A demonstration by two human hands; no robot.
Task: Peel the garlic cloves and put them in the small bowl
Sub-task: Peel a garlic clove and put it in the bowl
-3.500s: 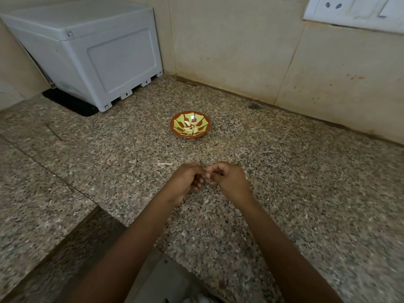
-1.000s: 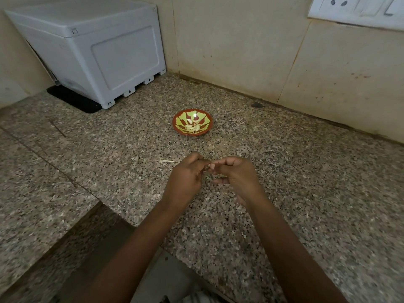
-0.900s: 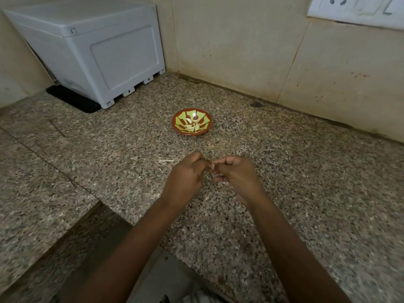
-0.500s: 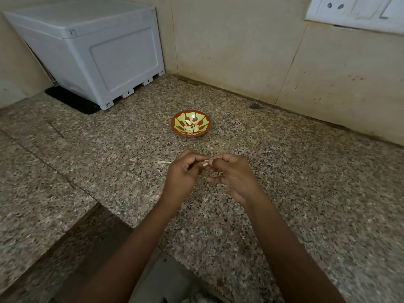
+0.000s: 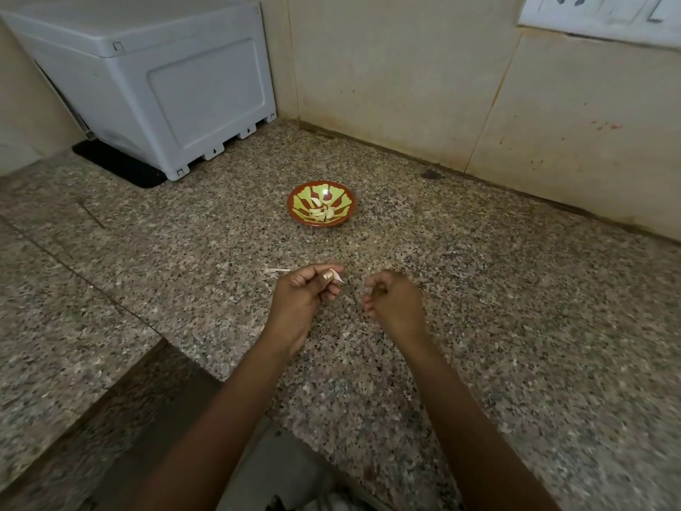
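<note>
Near the front of the speckled grey granite desk (image 5: 479, 326) I have both hands a little apart; my left hand (image 5: 304, 295) pinches a pale garlic clove (image 5: 334, 277) between thumb and forefinger, seemingly with some papery skin still on it; my right hand (image 5: 394, 302) is loosely curled just beside it, too blurred to tell whether it holds a scrap of skin. Farther back, well apart from the hands, the small round red-and-green patterned bowl (image 5: 294, 215) already holds several peeled cloves (image 5: 323, 214); a thin pale strip of skin (image 5: 278, 269) lies on the desk near my left hand. I judge the job well along; this clove wants finishing and dropping in; no other unpeeled cloves show. No writing is legible, neither on the white plastic box (image 5: 166, 79) nor on the white switch panel (image 5: 604, 11).
</note>
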